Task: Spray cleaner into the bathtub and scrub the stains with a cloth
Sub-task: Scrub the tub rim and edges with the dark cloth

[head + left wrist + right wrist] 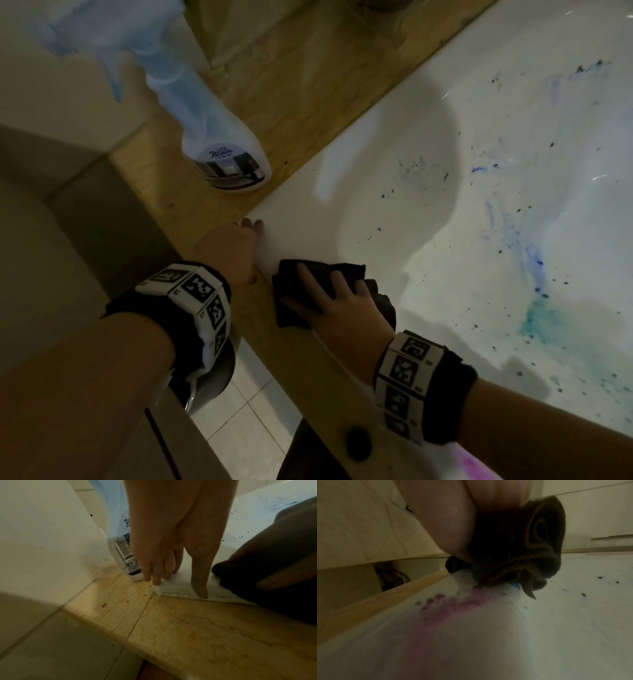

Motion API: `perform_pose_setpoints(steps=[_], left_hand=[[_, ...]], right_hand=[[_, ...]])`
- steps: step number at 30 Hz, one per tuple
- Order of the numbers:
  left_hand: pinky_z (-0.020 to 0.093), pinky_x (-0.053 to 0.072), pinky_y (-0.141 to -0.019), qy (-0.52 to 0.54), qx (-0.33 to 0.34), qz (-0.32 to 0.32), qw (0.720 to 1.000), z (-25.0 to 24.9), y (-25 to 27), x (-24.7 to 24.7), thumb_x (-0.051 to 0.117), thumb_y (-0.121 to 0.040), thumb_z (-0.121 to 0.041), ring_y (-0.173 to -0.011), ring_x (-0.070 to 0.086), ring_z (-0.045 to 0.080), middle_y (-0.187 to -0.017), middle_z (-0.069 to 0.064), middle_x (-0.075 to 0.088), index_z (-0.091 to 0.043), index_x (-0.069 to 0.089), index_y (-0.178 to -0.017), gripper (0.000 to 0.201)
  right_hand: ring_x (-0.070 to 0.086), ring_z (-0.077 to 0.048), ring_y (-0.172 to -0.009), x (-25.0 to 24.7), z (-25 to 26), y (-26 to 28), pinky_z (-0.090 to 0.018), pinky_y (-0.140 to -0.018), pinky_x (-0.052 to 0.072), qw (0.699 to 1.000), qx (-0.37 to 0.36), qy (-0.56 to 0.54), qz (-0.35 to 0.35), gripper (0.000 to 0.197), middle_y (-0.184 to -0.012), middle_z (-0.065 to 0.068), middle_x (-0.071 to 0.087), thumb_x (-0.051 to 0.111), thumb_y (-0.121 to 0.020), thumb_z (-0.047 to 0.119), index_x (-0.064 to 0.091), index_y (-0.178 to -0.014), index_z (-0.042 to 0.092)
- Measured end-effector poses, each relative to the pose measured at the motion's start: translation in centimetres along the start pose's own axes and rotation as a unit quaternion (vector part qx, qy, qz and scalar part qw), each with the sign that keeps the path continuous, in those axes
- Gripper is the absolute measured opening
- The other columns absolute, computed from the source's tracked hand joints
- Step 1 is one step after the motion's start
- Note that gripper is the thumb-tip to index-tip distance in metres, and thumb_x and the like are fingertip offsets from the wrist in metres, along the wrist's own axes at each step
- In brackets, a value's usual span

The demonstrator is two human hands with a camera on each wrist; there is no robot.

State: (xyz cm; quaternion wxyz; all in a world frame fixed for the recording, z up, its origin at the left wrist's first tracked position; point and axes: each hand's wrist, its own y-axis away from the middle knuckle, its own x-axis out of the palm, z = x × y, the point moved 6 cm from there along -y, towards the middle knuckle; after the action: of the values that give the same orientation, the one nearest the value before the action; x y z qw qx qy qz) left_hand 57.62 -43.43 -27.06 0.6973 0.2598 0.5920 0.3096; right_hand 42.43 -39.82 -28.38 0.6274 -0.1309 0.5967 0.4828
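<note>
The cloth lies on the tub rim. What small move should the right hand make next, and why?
Probably drag the cloth back toward the wrist, over the pink stain. The right hand presses the cloth on the tub rim, the stain starts right at its edge, and the left hand rests on the rim.

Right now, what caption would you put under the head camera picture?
Right hand presses a dark cloth on the stained bathtub rim; spray bottle stands nearby.

Dim, warm lighting. Cream wall [51, 109] at left; tan veined stone ledge [308, 85]; pale tiled floor [246, 404] below.
</note>
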Motion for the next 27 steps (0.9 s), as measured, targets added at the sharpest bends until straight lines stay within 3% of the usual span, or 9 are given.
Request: perform_pose_setpoints(steps=[3, 5, 7, 12, 15, 17, 19, 24, 27], left_hand=[[0.034, 0.039, -0.102, -0.01, 0.001, 0.006, 1.0, -0.2, 0.1, 0.1, 0.065, -0.085, -0.032, -0.129, 0.038, 0.026, -0.149, 0.012, 0.023, -0.01, 0.002, -0.148, 0.092], [0.034, 0.037, -0.104, -0.021, -0.005, 0.01, 1.0, -0.3, 0.2, 0.1, 0.065, -0.084, -0.032, -0.13, 0.036, 0.026, -0.149, 0.013, 0.021, -0.009, 0.004, -0.148, 0.091], [0.034, 0.029, -0.108, -0.042, 0.004, 0.004, 0.999, -0.7, 0.3, -0.3, 0.062, -0.085, -0.036, -0.133, 0.032, 0.026, -0.149, 0.014, 0.021, -0.009, 0.008, -0.148, 0.087], [0.039, 0.01, -0.115, -0.023, 0.093, -0.005, 0.995, -3.6, 0.7, 0.1, 0.06, -0.086, -0.041, -0.145, 0.002, 0.022, -0.157, 0.006, -0.008, -0.015, 0.001, -0.149, 0.09], [0.041, 0.011, -0.116, 0.022, 0.089, -0.004, 0.996, -4.6, 1.0, 0.7, 0.057, -0.09, -0.025, -0.145, -0.004, 0.025, -0.156, 0.008, -0.014, -0.013, -0.003, -0.149, 0.085], [0.04, 0.01, -0.117, 0.06, 0.082, -0.006, 0.995, -4.7, 1.4, 0.7, 0.043, -0.093, -0.002, -0.145, -0.006, 0.025, -0.156, 0.008, -0.015, -0.011, -0.004, -0.149, 0.074], [0.04, 0.008, -0.118, 0.079, 0.08, -0.004, 0.994, -4.6, 1.7, 0.5, 0.03, -0.091, 0.011, -0.145, -0.007, 0.023, -0.156, 0.007, -0.016, -0.012, -0.006, -0.149, 0.073], [0.04, 0.009, -0.118, 0.08, 0.082, 0.004, 0.993, -4.4, 1.8, 0.5, 0.029, -0.091, 0.013, -0.145, -0.007, 0.022, -0.156, 0.005, -0.017, -0.014, -0.007, -0.149, 0.074], [0.041, 0.01, -0.118, 0.075, 0.077, 0.001, 0.994, -4.6, 1.8, 0.4, 0.03, -0.092, 0.011, -0.145, -0.007, 0.022, -0.156, 0.005, -0.017, -0.014, -0.007, -0.149, 0.073]], right_hand=[[0.052, -0.039, -0.095, -0.8, -1.8, 0.6, -0.046, -0.061, 0.054, 0.995, 0.073, -0.052, -0.042, 0.073, -0.138, -0.015, 0.033, 0.079, -0.06, 0.032, 0.054, -0.128, 0.031], [0.043, -0.039, -0.114, -1.0, -3.0, 1.0, -0.048, -0.083, 0.049, 0.993, 0.086, -0.079, -0.032, 0.072, -0.153, -0.014, 0.007, 0.061, -0.084, 0.024, 0.024, -0.145, 0.033], [0.03, -0.036, -0.126, -1.3, -4.7, 1.4, -0.043, -0.098, 0.042, 0.985, 0.121, -0.121, 0.005, 0.072, -0.154, -0.009, -0.008, 0.046, -0.092, 0.016, 0.003, -0.147, 0.035], [0.017, -0.036, -0.136, -4.7, -6.7, 3.0, -0.042, -0.105, 0.037, 0.96, 0.216, -0.176, -0.011, 0.08, -0.153, -0.006, -0.006, 0.05, -0.085, 0.004, 0.009, -0.147, 0.034], [0.034, -0.042, -0.127, -3.5, -2.2, 4.0, -0.05, -0.094, 0.047, 0.987, 0.11, -0.11, -0.031, 0.069, -0.151, -0.008, 0.009, 0.065, -0.081, 0.024, 0.033, -0.141, 0.034], [0.06, -0.038, -0.1, -1.1, 0.2, 4.6, -0.046, -0.066, 0.058, 0.996, 0.054, -0.068, -0.002, 0.07, -0.137, -0.011, 0.041, 0.083, -0.055, 0.04, 0.06, -0.121, 0.033], [0.066, -0.03, -0.085, 0.9, 0.9, 4.4, -0.037, -0.055, 0.056, 0.998, 0.039, -0.03, 0.031, 0.07, -0.124, -0.005, 0.06, 0.084, -0.042, 0.05, 0.067, -0.109, 0.037], [0.062, -0.032, -0.089, 0.3, 1.5, 4.6, -0.041, -0.057, 0.053, 1.0, 0.011, -0.026, 0.012, 0.049, -0.126, -0.001, 0.06, 0.057, -0.066, 0.06, 0.066, -0.11, 0.039], [0.044, -0.036, -0.097, 0.6, 0.6, 4.6, -0.044, -0.059, 0.053, 0.999, 0.024, -0.035, -0.012, 0.059, -0.135, -0.004, 0.047, 0.07, -0.059, 0.049, 0.061, -0.116, 0.04]])
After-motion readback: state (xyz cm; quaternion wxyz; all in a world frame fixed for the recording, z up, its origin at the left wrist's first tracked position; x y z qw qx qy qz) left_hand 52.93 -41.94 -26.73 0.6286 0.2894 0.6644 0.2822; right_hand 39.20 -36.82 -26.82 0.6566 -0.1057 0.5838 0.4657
